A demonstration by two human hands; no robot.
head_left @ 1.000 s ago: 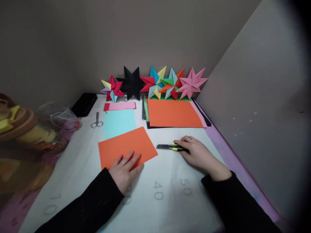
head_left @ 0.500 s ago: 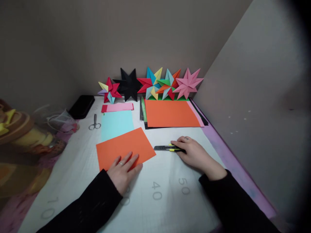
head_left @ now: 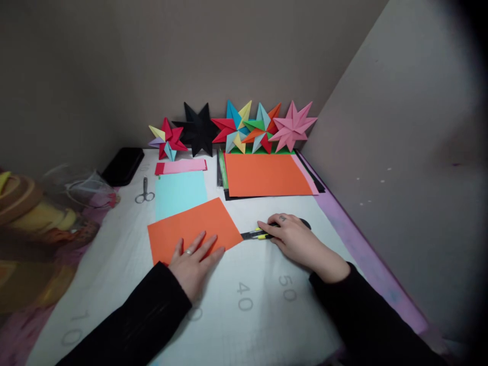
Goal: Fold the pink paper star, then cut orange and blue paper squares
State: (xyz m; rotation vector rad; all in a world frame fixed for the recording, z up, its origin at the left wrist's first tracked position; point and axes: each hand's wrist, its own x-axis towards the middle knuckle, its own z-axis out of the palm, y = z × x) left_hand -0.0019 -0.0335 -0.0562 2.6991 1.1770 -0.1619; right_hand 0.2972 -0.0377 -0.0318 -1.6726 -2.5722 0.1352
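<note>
Mat, white, numbered; walls grey; left grip apart, right grip clamped on cutter.

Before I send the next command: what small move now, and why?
I'd probably have the right hand settle its grip on the knife: the handle's end pokes out beyond the knuckles, while the blade tip is at the orange sheet's right corner. The left hand rests on the sheet.
</note>
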